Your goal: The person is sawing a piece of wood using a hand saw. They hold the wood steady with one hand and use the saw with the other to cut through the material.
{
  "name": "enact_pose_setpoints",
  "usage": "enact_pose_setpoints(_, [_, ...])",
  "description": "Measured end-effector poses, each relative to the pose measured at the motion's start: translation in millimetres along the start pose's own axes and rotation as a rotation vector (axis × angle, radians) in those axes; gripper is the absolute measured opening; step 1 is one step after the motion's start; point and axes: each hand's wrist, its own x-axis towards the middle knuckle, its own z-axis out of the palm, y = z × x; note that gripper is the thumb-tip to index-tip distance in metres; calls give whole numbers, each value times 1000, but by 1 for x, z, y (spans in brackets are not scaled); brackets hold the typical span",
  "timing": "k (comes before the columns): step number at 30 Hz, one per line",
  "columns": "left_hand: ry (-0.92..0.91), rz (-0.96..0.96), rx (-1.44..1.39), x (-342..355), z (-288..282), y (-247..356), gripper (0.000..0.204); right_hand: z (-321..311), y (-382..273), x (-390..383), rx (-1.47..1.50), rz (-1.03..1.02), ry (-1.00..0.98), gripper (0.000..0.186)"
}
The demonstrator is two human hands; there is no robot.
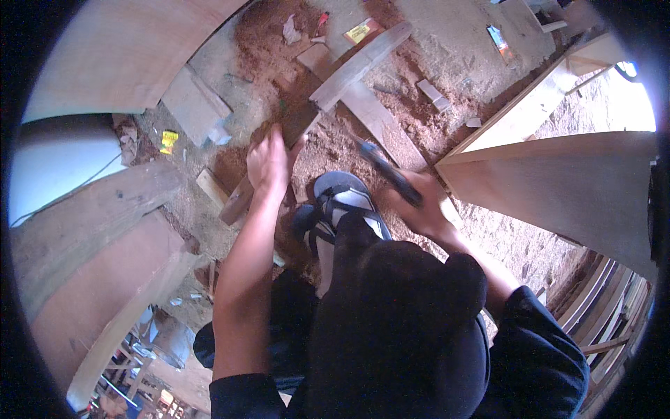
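My left hand is closed around a narrow brown piece of wood, which rests low over the sawdust. The wood's upper end meets a long, slightly curved grey-brown wooden piece. To the right, my right hand grips a slim dark tool with a bluish far end. Motion blurs this tool, and its kind cannot be made out. It points up and left, apart from the wood in my left hand. My sandalled feet are between the two hands.
Sawdust covers the ground. A flat board and a small wood block lie ahead. Large wooden panels stand at the right, with a thick beam at the left. Stacked strips lie lower right. Wrappers are scattered about.
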Motion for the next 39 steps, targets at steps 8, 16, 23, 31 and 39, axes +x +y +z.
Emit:
enact_pose_setpoints(8, [22,-2,-66,5,-10,8,50,16,34,21,12,-63,11,17])
enact_pose_setpoints(16, [23,9,-23,9,-8,8,46,-23,-5,-25,46,181,-58,17])
enact_pose_setpoints(23, [65,41,-147,8,-5,5,42,13,32,40,-23,23,54,15])
enact_pose_setpoints(31, [99,96,-18,5,-8,10,39,-13,22,-23,84,26,-13,14])
enact_pose_setpoints(39, [-43,-27,-86,3,-18,14,51,24,36,19,-5,-97,131,17])
